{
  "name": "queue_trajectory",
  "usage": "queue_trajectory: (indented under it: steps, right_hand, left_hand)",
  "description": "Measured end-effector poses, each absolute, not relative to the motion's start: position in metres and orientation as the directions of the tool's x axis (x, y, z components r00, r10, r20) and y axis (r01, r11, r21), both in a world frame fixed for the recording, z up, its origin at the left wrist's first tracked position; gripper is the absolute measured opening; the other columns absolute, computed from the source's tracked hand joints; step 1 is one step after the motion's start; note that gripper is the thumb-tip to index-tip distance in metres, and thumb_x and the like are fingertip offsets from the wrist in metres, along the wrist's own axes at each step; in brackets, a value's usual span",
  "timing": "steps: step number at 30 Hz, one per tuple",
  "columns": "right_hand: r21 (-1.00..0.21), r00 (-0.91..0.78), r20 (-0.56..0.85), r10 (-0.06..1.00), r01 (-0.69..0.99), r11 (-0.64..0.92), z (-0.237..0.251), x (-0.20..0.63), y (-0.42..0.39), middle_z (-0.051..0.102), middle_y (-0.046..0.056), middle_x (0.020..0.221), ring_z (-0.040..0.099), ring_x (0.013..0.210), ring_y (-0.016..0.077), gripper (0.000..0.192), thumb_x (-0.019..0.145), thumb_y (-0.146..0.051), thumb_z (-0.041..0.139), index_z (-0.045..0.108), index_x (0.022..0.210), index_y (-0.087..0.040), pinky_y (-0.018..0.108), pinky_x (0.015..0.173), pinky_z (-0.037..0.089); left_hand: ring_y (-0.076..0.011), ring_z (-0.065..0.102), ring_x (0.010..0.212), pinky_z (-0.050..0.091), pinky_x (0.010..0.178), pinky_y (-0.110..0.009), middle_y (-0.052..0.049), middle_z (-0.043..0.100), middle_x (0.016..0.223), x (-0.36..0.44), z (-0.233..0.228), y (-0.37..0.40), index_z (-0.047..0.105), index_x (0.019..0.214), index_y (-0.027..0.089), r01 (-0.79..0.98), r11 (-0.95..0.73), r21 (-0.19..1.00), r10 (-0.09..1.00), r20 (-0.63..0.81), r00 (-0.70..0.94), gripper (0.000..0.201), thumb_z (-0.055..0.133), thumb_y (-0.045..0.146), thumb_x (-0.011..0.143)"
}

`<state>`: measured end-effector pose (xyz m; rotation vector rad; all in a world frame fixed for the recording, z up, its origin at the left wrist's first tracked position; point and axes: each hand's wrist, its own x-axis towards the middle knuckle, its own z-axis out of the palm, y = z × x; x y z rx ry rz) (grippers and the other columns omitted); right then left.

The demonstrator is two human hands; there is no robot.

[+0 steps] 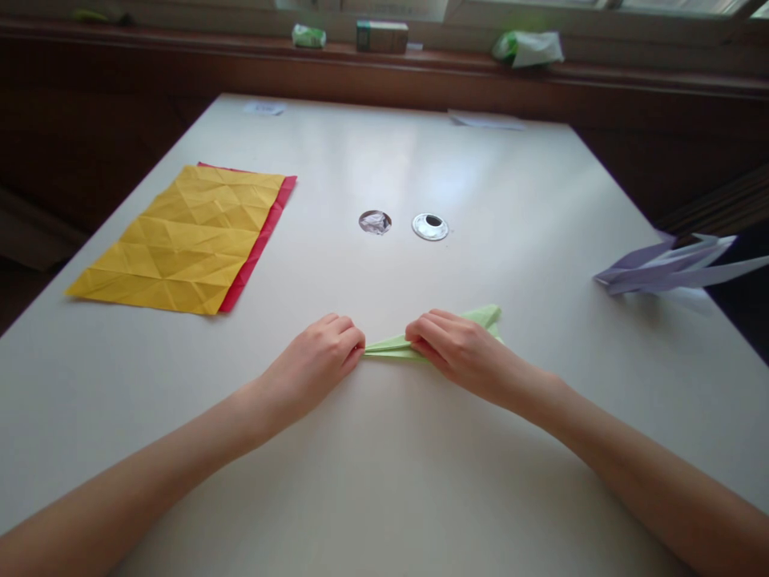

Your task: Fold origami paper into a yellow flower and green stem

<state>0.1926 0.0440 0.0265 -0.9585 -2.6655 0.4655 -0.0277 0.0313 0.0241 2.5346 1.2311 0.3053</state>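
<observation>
A light green folded paper [389,346] lies across the middle of the white table, narrow at its left end and wider at the right. My left hand [324,353] pinches its narrow left tip, fingers closed. Farther along, my right hand [453,344] grips the paper between thumb and fingers and covers part of it. Its wider right end [488,316] shows beyond my right knuckles. Folds run lengthwise along the strip between my hands.
Yellow creased paper [186,240] lies over a red sheet [258,248] at the left. A purple folded paper piece [654,264] stands near the table's right edge. Two round holes, one with a metal ring [422,229], sit mid-table. A small box [382,37] and wrappers line the sill.
</observation>
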Motion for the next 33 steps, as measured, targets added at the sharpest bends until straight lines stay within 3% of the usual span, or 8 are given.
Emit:
queue_trajectory:
  steps: [15,25,33]
  right_hand:
    - [-0.411,-0.693,0.137,0.708,0.611,0.677,0.028,0.193,0.046,0.053,0.003,0.069,0.047,0.063,0.0129,0.012,0.083,-0.010,0.040,0.048,0.078,-0.017,0.024,0.055,0.035]
    - [-0.430,-0.704,0.141,0.696,0.590,0.683,0.028,0.193,0.048,0.055,0.002,0.067,0.048,0.062,0.0124,0.014,0.083,-0.011,0.040,0.051,0.076,-0.017,0.023,0.055,0.036]
    - [-0.454,-0.712,0.157,0.684,0.563,0.690,0.023,0.193,0.047,0.057,0.004,0.070,0.051,0.065,0.0128,0.016,0.084,-0.014,0.042,0.057,0.079,-0.017,0.024,0.058,0.038]
  left_hand:
    - [-0.0127,0.051,0.068,0.040,0.062,-0.024,-0.002,0.056,0.071,-0.035,0.027,0.035,0.059,0.069,0.017,0.730,-0.511,0.455,0.828,0.033,0.559,0.019,0.042,0.016,0.079]
    - [-0.0107,0.053,0.061,0.040,0.054,-0.020,0.000,0.059,0.067,-0.043,0.038,0.045,0.060,0.067,0.018,0.673,-0.361,0.646,0.833,-0.100,0.544,0.016,0.045,0.020,0.074]
    - [-0.0119,0.052,0.070,0.042,0.063,-0.023,0.000,0.056,0.075,-0.025,0.028,0.035,0.058,0.080,0.019,0.631,-0.434,0.643,0.848,0.055,0.527,0.012,0.057,0.028,0.073]
